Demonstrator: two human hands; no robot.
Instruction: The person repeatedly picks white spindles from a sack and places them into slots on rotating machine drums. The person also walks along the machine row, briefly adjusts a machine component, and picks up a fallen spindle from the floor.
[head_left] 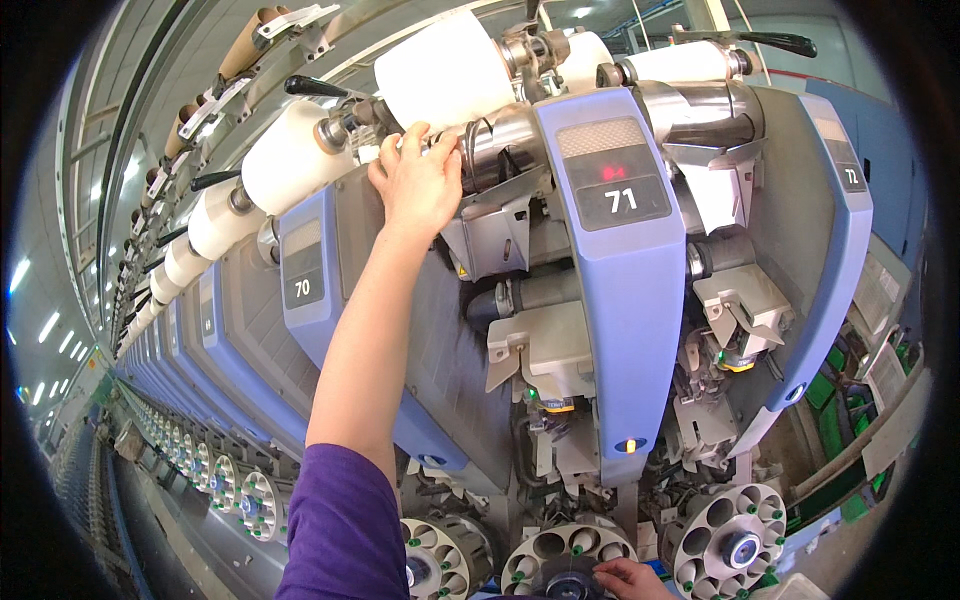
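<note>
My left hand (418,185) is raised, fingers apart and bent, at the left end of a shiny metal winding drum (500,145). Just above its fingertips is a large white yarn cone (445,65). Whether the fingertips touch the cone cannot be made out. Low at the bottom edge, my right hand (632,578) is partly cut off. Its thumb and finger are pinched together at the rim of a round bobbin magazine (550,545), beside a dark centre disc (568,582). What the pinch holds, if anything, is too small to see.
Blue winding-unit housings (630,300) stand in a row to both sides. Metal yarn guides (545,350) jut out between them. Another bobbin magazine (730,545) is at the right, and black-handled cone holders (775,42) project above. More white cones (295,145) line the left.
</note>
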